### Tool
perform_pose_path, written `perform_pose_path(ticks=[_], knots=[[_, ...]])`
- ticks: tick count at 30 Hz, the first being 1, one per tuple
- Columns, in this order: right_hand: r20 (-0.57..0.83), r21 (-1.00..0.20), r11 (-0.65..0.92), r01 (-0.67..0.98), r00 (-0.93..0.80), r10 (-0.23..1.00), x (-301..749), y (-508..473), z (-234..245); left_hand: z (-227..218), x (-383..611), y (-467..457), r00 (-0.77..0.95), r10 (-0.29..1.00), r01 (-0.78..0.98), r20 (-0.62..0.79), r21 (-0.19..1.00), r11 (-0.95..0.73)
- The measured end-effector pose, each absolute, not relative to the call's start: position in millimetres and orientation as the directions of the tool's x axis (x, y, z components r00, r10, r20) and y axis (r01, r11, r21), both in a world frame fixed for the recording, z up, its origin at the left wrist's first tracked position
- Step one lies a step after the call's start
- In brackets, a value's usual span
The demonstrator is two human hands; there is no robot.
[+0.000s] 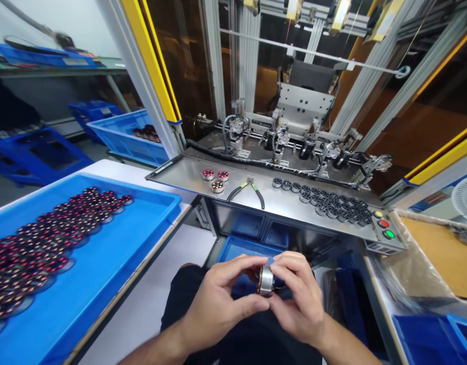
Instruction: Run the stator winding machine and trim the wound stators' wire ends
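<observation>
Your left hand (226,291) and right hand (302,294) together grip a silvery ring (266,281) between them above your lap (182,294), as pliers (256,191) (handles splayed toward you) lie on the metal shelf (188,171) before you, between three wound cores (217,186) and a crowd of dark cores (324,200).

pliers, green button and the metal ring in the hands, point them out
Pliers (258,195): head view, one black handle
Green button (389,234): head view, front face
Metal ring (267,280): head view, outer side
</observation>
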State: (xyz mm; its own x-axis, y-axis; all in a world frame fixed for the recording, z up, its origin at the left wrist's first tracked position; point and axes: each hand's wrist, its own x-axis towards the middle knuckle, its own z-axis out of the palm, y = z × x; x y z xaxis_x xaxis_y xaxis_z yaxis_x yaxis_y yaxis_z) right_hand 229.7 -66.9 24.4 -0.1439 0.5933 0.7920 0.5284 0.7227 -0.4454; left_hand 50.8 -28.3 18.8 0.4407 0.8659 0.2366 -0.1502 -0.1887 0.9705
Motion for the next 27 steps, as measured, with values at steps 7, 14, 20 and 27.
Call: perform_pose_path(ticks=[7,14,20,27], knots=[[0.665,-0.682,0.655,0.327,-0.098,0.741,233.2,-76.9,23.3,16.1,49.7,-26.8,0.390,0.866,-0.035,0.314,0.944,-0.327],[0.440,-0.887,0.410,0.212,0.123,0.889,223.1,-80.1,30.0,14.2,53.0,-31.1,0.388,0.899,-0.192,0.202,0.972,-0.135],[0.196,-0.980,0.192,0.050,0.117,0.974,245.4,-77.3,16.4,14.1,47.8,-28.9,0.380,0.837,-0.036,0.393,0.911,-0.411],[0.116,-0.933,0.167,0.318,-0.174,0.978,255.3,-84.5,56.9,24.7,42.0,-28.1,0.518,0.617,0.169,0.593,0.636,-0.753]])
